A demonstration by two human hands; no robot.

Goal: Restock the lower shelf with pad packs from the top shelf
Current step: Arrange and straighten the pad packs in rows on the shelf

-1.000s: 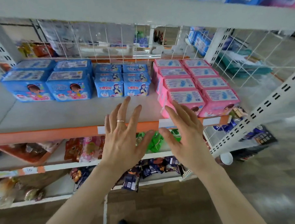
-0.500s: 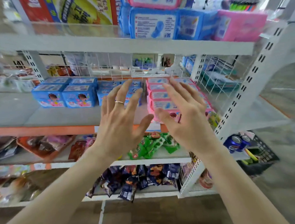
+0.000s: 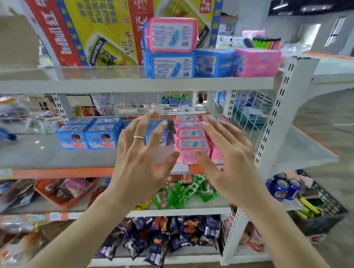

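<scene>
Moved: both hands have risen from the orange front edge of the lower shelf point(image 3: 62, 172) and are now in front of the packs on it; the top shelf point(image 3: 109, 84) has come fully into view.
Left hand point(image 3: 141, 161): fingers spread, palm forward, holding nothing; a ring point(image 3: 138, 137) on one finger.
Right hand point(image 3: 232, 168): fingers spread, holding nothing, thumb near the left thumb but apart.
Below: green packets point(image 3: 184, 192) at the right end of the next shelf down; dark packets point(image 3: 162, 239) one shelf lower; cans point(image 3: 282, 187) past the right end.
Lower shelf: blue packs point(image 3: 91, 135) mid-shelf toward the back edge; pink packs point(image 3: 192, 139) in rows at the right end, front to back.
Top shelf: at the right end by the front edge, a pink pack point(image 3: 170, 35) lies on a blue pack point(image 3: 171, 66); a second blue pack point(image 3: 214, 63) and a second pink pack point(image 3: 258, 62) stand to their right.
Behind: a yellow and red box point(image 3: 106, 29) toward the back edge.
</scene>
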